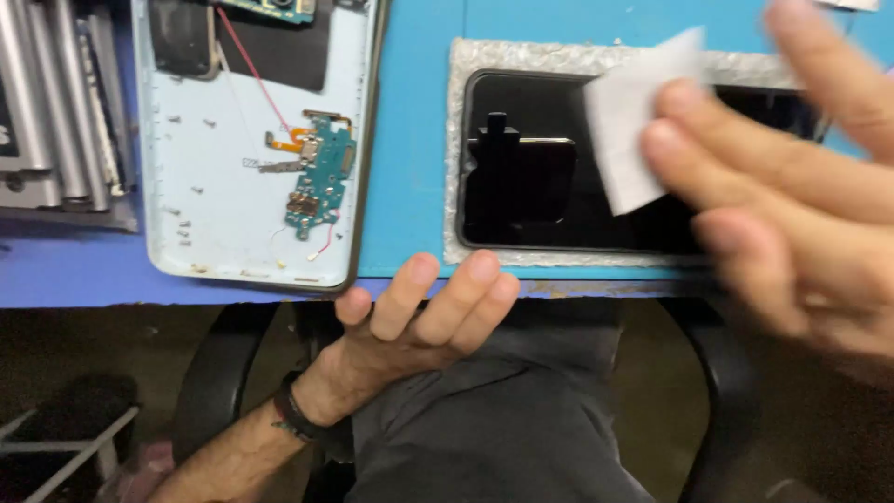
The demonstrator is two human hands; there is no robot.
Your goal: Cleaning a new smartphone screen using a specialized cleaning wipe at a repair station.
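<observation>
Phone repair workshop: blue worktop [414,140]; opened pale-blue phone back shell [233,200] exposing green circuit board [321,182]; loose tiny screws [182,228]; black glass display panel [540,200]; stacked grey metal frames [56,102].

An opened phone back shell [244,177], pale blue-white, lies on the blue table [414,140] at the left, a small green circuit board [321,182] with an orange flex strip inside it and tiny screws [191,189] scattered over its floor; a stack of grey metal-edged devices [56,112] sits further left; below the table edge, a black chair armrest [209,373] shows beside dark grey trousers [503,419].
</observation>
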